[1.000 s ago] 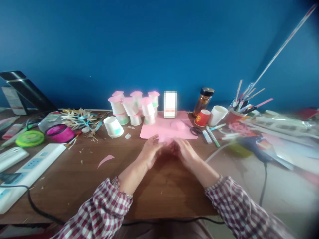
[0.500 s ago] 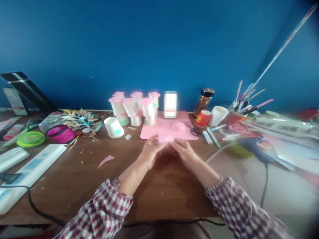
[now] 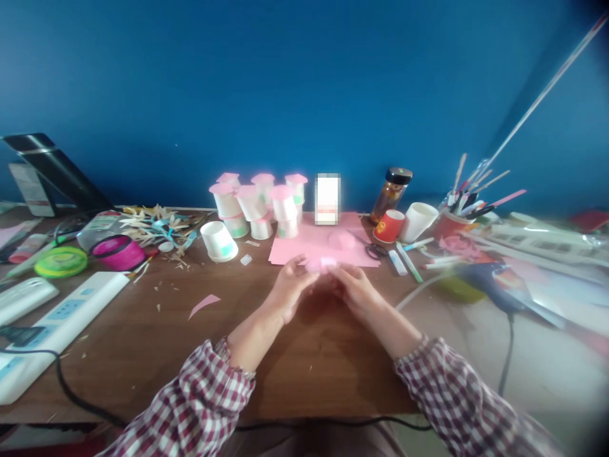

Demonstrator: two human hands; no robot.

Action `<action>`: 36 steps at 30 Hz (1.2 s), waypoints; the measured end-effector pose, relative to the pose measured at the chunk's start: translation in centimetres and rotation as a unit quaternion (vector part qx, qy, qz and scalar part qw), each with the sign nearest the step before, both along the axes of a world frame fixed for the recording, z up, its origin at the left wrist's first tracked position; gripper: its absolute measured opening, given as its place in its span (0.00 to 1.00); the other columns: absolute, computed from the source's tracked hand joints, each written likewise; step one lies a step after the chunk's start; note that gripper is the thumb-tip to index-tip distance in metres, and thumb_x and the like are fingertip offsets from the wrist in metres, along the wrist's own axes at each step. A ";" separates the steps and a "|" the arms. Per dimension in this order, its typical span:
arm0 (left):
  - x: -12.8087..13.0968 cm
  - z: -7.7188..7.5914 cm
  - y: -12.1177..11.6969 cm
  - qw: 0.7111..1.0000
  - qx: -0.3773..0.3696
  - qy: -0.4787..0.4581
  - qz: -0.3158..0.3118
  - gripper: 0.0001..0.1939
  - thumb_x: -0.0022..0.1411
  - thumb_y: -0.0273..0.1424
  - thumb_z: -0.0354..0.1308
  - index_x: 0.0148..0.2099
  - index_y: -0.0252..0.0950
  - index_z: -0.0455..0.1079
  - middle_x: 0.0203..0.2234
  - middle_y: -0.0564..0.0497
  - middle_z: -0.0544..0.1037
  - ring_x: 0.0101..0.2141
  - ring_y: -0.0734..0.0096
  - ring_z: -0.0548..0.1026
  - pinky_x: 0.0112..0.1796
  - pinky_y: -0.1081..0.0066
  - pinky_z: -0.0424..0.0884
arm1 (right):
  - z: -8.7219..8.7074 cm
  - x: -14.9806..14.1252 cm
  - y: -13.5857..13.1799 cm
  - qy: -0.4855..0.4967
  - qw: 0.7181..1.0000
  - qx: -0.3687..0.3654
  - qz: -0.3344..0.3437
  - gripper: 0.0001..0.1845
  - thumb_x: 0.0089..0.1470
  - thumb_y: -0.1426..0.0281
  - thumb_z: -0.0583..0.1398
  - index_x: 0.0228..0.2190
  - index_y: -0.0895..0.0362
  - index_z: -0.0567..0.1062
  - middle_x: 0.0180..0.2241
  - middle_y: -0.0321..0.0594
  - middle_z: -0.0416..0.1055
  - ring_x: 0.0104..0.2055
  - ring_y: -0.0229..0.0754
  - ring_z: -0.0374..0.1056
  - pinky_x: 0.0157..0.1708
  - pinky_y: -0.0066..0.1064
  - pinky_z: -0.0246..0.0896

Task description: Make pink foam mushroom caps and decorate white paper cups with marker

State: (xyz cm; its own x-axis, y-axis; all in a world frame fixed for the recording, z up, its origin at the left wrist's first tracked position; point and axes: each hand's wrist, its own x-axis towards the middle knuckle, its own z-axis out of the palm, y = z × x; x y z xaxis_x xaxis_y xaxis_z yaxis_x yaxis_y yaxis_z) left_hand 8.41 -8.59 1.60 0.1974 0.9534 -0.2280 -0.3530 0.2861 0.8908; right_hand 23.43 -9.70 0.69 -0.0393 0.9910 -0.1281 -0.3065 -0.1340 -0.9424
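Note:
Between my two hands, just in front of the stacked pink paper sheets, is a small piece of pink paper with a pale patch on its right part. My left hand pinches it from the left with thumb and fingers. At its right end, the closed fingertips of my right hand grip it by the pale patch. The far fingers of both hands are partly hidden. Another pink paper piece lies on the sheets, with black-handled scissors beside it.
Back left of my hands stand stacked paper cups with pink paper tops and a single white cup. On the right are a red cup, a lidded jar and a glue gun. A power strip lies left.
The pink paper between my fingers has turned slightly, and its pale patch shows more clearly now. Both hands stay in nearly the same place; the whole view has shifted a little.

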 end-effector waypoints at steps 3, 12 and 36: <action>0.1 0.1 0.0 1.000 -0.005 -0.003 0.007 0.33 0.44 0.26 0.67 0.53 0.35 0.60 0.32 0.51 0.73 0.23 0.80 0.68 0.23 0.77 0.63 | 0.0 -0.1 -0.1 -0.015 1.000 0.011 0.007 0.15 0.43 0.59 0.65 0.21 0.58 0.70 0.17 0.30 0.61 0.18 0.30 0.53 0.17 0.24 0.45; 0.1 -0.2 0.0 1.000 -0.006 0.004 0.013 0.36 0.44 0.26 0.67 0.55 0.34 0.58 0.38 0.46 0.74 0.33 0.71 0.73 0.24 0.77 0.64 | 0.0 -0.3 -0.1 -0.024 0.999 0.024 0.009 0.16 0.43 0.60 0.65 0.19 0.57 0.69 0.17 0.31 0.62 0.19 0.31 0.55 0.19 0.25 0.49; -0.1 0.2 0.2 0.999 -0.010 0.032 -0.001 0.34 0.45 0.24 0.64 0.55 0.34 0.59 0.27 0.53 0.71 0.23 0.80 0.67 0.22 0.78 0.62 | 0.7 0.1 -0.2 -0.052 0.998 0.018 -0.043 0.15 0.42 0.61 0.65 0.18 0.57 0.68 0.16 0.30 0.61 0.18 0.30 0.54 0.18 0.25 0.45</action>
